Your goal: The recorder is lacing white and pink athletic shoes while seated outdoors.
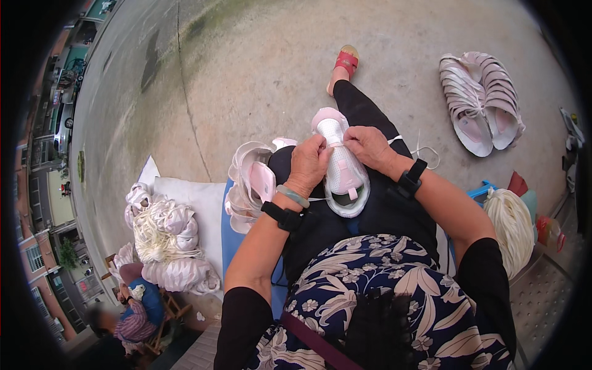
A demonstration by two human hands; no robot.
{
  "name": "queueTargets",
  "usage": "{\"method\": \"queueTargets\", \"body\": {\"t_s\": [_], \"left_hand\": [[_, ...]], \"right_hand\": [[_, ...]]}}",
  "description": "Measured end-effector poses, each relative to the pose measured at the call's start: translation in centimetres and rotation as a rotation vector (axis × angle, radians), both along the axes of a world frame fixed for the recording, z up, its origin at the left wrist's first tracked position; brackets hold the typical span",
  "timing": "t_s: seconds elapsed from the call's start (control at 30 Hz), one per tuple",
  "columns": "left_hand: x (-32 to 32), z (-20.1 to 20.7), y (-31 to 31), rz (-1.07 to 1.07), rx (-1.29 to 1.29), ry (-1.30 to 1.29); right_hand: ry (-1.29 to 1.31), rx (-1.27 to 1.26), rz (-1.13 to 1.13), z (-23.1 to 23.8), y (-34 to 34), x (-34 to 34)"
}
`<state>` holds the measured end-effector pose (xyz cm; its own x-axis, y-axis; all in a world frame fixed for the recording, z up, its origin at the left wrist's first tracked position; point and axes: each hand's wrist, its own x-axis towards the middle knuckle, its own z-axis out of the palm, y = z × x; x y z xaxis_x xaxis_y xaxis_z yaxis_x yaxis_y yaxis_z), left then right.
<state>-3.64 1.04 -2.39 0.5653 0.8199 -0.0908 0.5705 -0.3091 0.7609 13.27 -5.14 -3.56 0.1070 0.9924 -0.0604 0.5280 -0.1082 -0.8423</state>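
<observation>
A pink and white shoe upper (pixel 341 176) lies across my lap, its toe pointing away from me. Over its lacing area my left hand (pixel 308 161) and my right hand (pixel 372 148) face each other, fingers pinched close together. Both grip a thin white shoelace (pixel 336 145) that crosses the upper between them. One loose shoelace end (pixel 425 150) trails past my right wrist, and another strand runs by my left wrist. Beside my left thigh sits a stack of similar uppers (pixel 250 179), near my left hand. My fingertips partly hide the lacing area.
Tied bundles of uppers (pixel 481 105) rest on the concrete at far right. White laces (pixel 509 228) hang in a thick hank near my right elbow. At left, more uppers and laces (pixel 163 234) are piled by a white sheet (pixel 206 203). Another person (pixel 139 314) sits at lower left.
</observation>
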Motion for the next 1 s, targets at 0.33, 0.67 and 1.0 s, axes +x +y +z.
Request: {"method": "queueTargets", "body": {"t_s": [0.33,0.67,1.0], "left_hand": [[0.2,-0.5,0.3,-0.03,0.0,-0.006],[0.1,-0.7,0.3,-0.031,0.037,0.035],[0.0,-1.2,0.7,-0.096,-0.056,-0.005]], "right_hand": [[-0.031,0.011,-0.011,-0.5,0.3,-0.1],[-0.058,-0.013,0.027,-0.9,0.4,0.1],[0.351,-0.444,0.098,-0.1,2.1,1.6]]}}
